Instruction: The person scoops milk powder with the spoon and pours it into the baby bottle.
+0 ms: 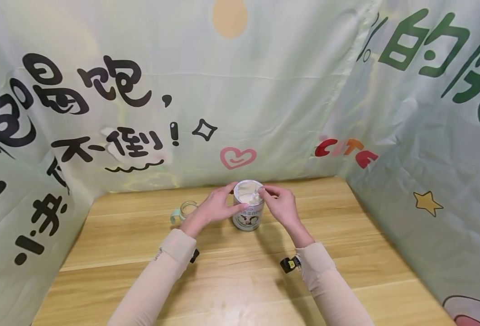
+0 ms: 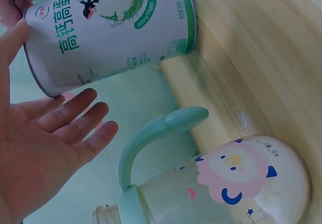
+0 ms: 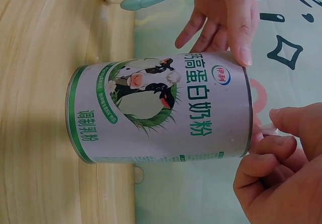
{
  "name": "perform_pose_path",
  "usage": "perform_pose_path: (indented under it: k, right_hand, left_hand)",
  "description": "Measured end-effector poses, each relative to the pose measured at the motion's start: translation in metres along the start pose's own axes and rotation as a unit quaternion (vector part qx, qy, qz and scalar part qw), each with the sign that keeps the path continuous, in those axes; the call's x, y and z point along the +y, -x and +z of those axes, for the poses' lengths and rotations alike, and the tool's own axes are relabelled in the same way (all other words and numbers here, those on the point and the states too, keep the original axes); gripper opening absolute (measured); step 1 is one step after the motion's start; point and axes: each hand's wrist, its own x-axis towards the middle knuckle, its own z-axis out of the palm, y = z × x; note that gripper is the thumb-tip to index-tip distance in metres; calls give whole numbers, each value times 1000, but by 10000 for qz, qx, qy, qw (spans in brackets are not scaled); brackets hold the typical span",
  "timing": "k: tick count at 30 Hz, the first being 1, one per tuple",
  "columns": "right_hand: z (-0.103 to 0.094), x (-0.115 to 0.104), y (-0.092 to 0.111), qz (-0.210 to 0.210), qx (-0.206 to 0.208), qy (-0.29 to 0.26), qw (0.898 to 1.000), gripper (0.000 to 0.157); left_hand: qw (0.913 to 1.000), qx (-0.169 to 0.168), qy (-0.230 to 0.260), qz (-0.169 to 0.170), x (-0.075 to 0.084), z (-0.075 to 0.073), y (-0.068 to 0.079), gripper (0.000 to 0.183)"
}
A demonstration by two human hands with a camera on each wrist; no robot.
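Observation:
A white and green milk powder can [image 1: 248, 219] stands upright with its top open and pale powder inside. My left hand [image 1: 215, 206] holds its rim at the left, thumb in front; the other fingers spread out behind, straight, in the left wrist view. At the right of the rim, my right hand [image 1: 280, 203] pinches a small translucent scoop [image 3: 269, 130] by its handle; its other end is in the can's mouth. Beside my left hand stands a baby bottle [image 2: 221, 189] with a mint handle, a lamb print and an uncapped top. White powder lies in its bottom.
Everything stands on a wooden table [image 1: 232, 280]. A printed cloth [image 1: 280, 113] hangs close behind the can and along both sides. Some spilled white powder [image 2: 245, 122] lies on the table near the bottle.

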Motion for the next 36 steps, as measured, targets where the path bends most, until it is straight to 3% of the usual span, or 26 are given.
perform_pose_path:
  k: [10,36]
  right_hand:
    - [5,-2,0,-231,-70,273,9993,30]
    - [13,-4,-1,-595,-728,555,9940,25]
  left_hand:
    - [10000,-16,-12,-28,2,-1,0,95]
    - [9999,12,29,119,0,0,-2,92]
